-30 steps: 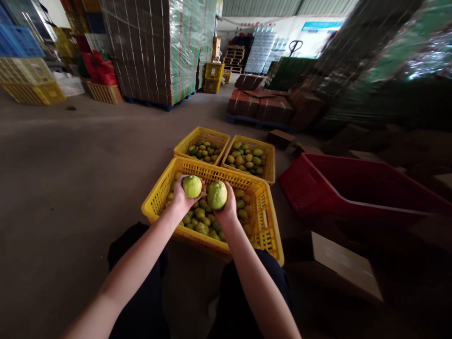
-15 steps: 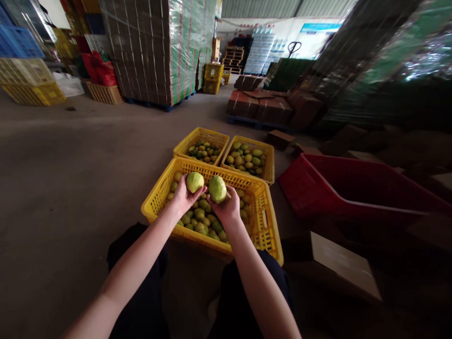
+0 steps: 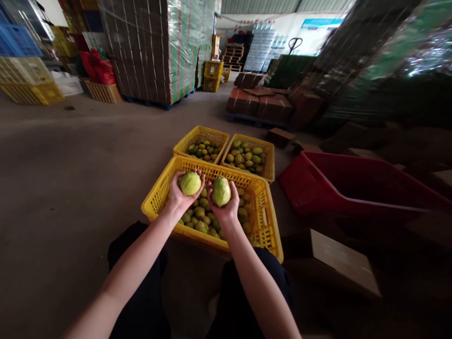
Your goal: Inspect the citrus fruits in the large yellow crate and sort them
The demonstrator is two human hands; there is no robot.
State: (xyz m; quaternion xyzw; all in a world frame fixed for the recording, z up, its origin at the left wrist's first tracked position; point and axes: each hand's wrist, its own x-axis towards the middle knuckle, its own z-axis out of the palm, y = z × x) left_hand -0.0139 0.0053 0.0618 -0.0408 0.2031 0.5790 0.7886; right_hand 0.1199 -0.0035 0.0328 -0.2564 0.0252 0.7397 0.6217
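Note:
My left hand (image 3: 179, 197) cups a rounded yellow-green fruit (image 3: 189, 183) that resembles a small papaya, palm up with fingers curled round its sides. Resting in my right hand (image 3: 231, 208) is a longer, lightly ridged fruit (image 3: 221, 192) of the same sort, held upright. The two hands are side by side, a small gap between them. Both are above a large yellow plastic crate (image 3: 265, 230) with slotted walls. Many similar green and yellow fruits (image 3: 200, 214) lie in it, partly hidden by my hands and forearms.
Behind the large crate stand two smaller yellow crates (image 3: 226, 149) of fruit. A red tub (image 3: 300, 188) and a cardboard box (image 3: 342, 259) are to the right. Farther back are a wrapped pallet stack (image 3: 141, 52) and flat cartons (image 3: 259, 106) on a blue pallet.
My left hand has shifted a little left and turned palm up, carrying its fruit. My right hand has moved slightly right and tilted its fruit, so the gap between the hands is wider.

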